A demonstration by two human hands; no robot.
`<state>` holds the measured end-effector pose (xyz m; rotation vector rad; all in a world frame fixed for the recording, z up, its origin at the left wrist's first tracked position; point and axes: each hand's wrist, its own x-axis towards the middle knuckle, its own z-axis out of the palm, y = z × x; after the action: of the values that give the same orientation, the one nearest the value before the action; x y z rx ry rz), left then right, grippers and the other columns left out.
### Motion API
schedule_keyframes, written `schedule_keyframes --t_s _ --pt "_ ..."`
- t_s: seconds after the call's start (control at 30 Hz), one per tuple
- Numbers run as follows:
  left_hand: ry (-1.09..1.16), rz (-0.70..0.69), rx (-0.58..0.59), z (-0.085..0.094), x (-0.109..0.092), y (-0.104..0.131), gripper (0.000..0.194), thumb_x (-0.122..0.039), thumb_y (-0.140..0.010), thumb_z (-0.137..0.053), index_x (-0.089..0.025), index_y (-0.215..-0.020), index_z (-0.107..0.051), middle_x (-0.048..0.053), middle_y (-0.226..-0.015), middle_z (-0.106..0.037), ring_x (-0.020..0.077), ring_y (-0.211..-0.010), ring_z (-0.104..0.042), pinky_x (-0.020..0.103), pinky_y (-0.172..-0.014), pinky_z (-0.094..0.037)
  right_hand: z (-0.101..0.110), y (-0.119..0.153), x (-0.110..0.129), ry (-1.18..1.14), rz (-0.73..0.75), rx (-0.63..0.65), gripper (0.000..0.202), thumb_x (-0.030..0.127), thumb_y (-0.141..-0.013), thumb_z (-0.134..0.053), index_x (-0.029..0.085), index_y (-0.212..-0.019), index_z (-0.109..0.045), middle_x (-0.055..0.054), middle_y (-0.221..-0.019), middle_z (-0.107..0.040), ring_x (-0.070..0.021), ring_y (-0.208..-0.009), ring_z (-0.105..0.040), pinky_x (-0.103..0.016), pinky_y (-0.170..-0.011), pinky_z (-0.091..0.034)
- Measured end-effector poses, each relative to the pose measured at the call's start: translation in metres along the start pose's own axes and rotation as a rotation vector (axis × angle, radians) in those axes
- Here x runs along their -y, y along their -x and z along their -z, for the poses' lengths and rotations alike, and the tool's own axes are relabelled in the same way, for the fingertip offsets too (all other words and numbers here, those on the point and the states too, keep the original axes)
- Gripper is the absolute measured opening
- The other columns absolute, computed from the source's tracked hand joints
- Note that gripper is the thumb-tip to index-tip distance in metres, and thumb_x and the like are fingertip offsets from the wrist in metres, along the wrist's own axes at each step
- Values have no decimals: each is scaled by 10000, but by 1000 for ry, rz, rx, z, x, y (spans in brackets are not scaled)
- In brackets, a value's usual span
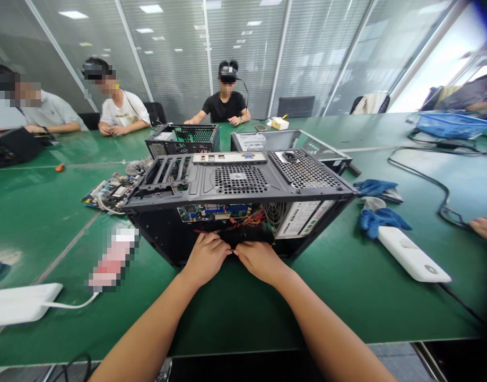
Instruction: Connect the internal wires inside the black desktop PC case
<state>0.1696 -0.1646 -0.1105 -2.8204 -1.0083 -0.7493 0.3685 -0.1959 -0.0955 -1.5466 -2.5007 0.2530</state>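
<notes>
A black computer case [243, 183] stands on the table in front of me, its perforated back panel facing up and its near side open. Inside show a motherboard [217, 212], a bundle of coloured wires [253, 218] and a power supply [305, 220] with a white label. At the lower part of the open side, my left hand [208, 257] and my right hand [261, 260] are closed, fingertips almost meeting. A tiny dark piece shows between them; fingers hide the rest, and I cannot tell what it is.
Left lie a loose circuit board [112, 191], a phone [114, 260] and a white power bank [24, 303]. Blue gloves [381, 220] and another white device [412, 254] are right. Two more cases [183, 139] stand behind. Several people sit around the green table [347, 297].
</notes>
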Motion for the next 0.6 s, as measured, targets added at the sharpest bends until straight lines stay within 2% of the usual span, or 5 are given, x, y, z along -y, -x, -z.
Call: schedule_keyframes --t_s 0.3,0.43,0.6 --pt "139 146 58 -1 -3 -2 115 -248 -932 -585 -205 -888 -682 26 -817 -719 224 -921 -582 398 -839 -408 2 -2 1 85 34 20 279 254 -1009 -429 183 -899 -676 -61 -868 -698 -167 -793 -633 -256 -676 -384" --pt "153 148 0 -1 -1 -1 131 -269 -941 -571 -211 -895 -679 31 -830 -713 224 -907 -570 394 -831 -416 2 -1 2 28 3 -10 290 262 -1019 -397 183 -915 -656 -57 -888 -702 -165 -817 -640 -257 -679 -381" --pt "113 118 26 0 -2 0 132 -274 -942 -563 -206 -889 -664 34 -821 -699 237 -925 -558 405 -841 -405 1 0 2 -10 -41 2 284 290 -1022 -399 186 -922 -643 -62 -890 -704 -170 -819 -652 -266 -676 -382"
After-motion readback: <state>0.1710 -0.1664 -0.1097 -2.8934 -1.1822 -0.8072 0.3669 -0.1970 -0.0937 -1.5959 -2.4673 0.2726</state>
